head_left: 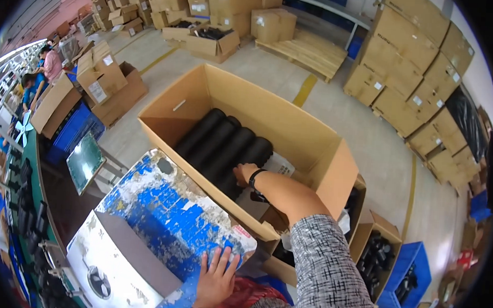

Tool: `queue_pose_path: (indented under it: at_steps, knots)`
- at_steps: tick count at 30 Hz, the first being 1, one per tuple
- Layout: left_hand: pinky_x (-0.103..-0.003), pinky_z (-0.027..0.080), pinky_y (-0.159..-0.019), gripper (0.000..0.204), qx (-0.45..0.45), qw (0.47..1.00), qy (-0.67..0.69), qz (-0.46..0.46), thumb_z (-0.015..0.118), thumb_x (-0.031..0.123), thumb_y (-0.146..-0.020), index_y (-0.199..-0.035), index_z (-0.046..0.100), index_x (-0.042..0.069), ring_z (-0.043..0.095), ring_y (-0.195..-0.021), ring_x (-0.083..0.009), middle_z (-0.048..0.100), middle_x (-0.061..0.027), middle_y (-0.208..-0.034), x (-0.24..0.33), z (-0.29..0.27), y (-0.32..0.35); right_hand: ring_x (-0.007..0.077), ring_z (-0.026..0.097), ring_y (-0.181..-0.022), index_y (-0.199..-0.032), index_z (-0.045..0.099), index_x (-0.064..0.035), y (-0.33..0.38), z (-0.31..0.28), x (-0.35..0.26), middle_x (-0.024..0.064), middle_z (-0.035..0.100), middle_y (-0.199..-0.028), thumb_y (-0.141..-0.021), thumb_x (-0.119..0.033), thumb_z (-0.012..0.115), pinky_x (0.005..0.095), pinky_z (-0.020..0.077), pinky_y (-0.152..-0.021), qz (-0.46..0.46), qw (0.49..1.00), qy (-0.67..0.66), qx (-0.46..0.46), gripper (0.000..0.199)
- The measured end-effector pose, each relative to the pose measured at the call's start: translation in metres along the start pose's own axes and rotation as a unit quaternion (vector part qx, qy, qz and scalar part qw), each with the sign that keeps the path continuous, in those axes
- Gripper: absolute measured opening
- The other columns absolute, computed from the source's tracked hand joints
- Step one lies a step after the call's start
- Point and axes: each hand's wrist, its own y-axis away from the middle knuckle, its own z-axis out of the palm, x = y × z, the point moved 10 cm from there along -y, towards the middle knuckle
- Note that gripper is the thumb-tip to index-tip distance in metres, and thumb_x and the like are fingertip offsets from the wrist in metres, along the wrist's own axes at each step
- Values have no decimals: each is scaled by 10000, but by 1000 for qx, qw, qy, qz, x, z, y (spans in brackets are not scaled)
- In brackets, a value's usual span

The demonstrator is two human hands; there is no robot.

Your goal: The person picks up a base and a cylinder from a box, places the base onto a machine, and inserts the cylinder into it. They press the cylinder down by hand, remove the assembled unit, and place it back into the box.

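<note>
The two hands are kept well apart. The right hand (246, 174) is sunk into a big open carton (274, 112), with its fingers curled down at the black ribbed-looking cylinders (211, 138); whether one is actually gripped or just touched can't be told from this angle. A dark wristband (254, 178) is worn on that wrist, and the arm is covered by a black-and-white patterned sleeve (330, 259) down to about the elbow. The left hand (216, 279) is laid flat with fingers spread on a seriously beat-up blue top (172, 197), nothing held there.

The cylinders are lined up side by side in the carton, mostly toward its left part, and a pale printed piece (282, 165) is tucked in just right of them. The carton is set right beyond the blue top, which is joined to a white casing (119, 264) with a round fan-shaped mark.

Near the right elbow, a smaller carton (394, 231) and a blue crate (421, 275) are loaded with dark parts. Off left, a green bench (39, 171) is littered with more black pieces, and two co-workers (51, 63) can be seen past it. Farther out, taped cartons (399, 67) are stacked high on the right, and a wooden pallet (318, 54) is parked across the aisle.
</note>
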Motion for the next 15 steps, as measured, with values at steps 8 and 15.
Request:
queue_pose_path:
  at_steps: [8, 15]
  knots:
    - [-669, 290, -1220, 575, -35, 999, -12, -32, 736, 243, -867, -1435, 656, 207, 500, -1462, -391, 553, -140, -1574, -4, 5, -2, 377, 396, -1535, -1441, 625, -96, -14, 48, -86, 141, 518, -1589, -972, -476, 632, 702, 270, -1220, -165, 931, -36, 323, 603]
    - [-665, 287, -1220, 601, -44, 998, -13, -45, 734, 229, -858, -1453, 649, 232, 505, -1456, -391, 547, -133, -1581, -7, 11, -4, 448, 377, -1531, -1489, 586, -94, -28, 81, -87, 148, 457, -1636, -938, -463, 664, 742, 193, -1231, -118, 931, 32, 343, 668]
